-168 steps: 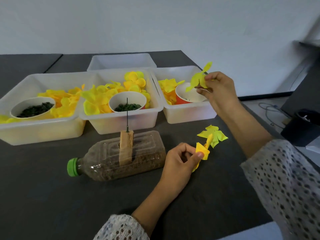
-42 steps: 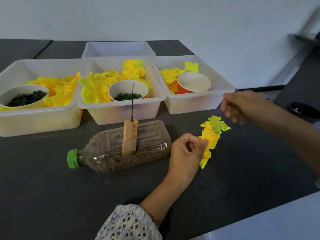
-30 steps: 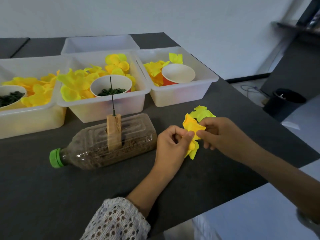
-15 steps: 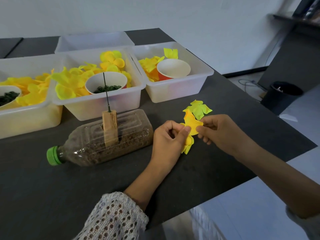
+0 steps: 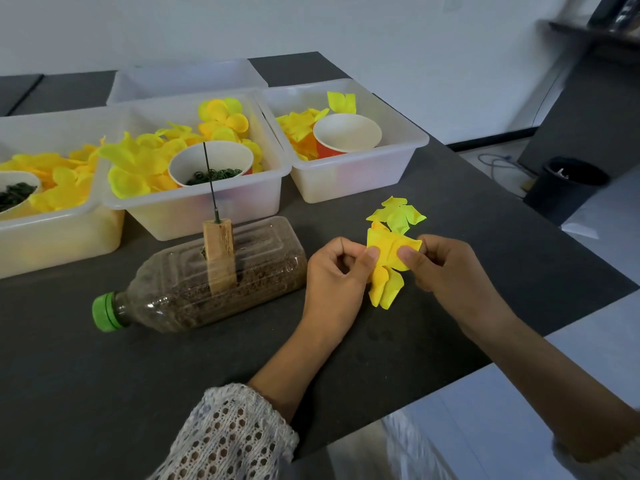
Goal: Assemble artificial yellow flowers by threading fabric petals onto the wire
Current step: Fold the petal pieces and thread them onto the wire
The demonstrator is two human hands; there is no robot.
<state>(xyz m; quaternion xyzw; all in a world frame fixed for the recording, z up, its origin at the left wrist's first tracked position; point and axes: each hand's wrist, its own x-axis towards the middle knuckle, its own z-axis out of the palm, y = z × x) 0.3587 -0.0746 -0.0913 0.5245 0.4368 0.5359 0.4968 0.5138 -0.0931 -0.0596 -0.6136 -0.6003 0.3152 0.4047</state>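
Observation:
Both hands pinch one bunch of yellow fabric petals (image 5: 387, 261) just above the dark table: my left hand (image 5: 334, 275) grips its left side, my right hand (image 5: 445, 271) its right side. A few lime-yellow petals (image 5: 398, 213) lie on the table just behind the bunch. To the left, a thin dark wire (image 5: 210, 181) stands upright in a wooden block (image 5: 219, 258) set in a plastic bottle (image 5: 207, 282) that lies on its side, filled with brown grains. Nothing is on the wire.
Three clear bins (image 5: 394, 157) hold yellow petals and paper cups; the middle cup (image 5: 211, 161) holds green rings, the right red cup (image 5: 346, 133) looks empty. A fourth bin (image 5: 187, 77) stands behind. The table edge (image 5: 519, 348) runs close at right, a black bucket (image 5: 568, 188) beyond.
My right hand came back from the right bin, empty, and joined the left hand on the petal bunch. The camera swung right and down.

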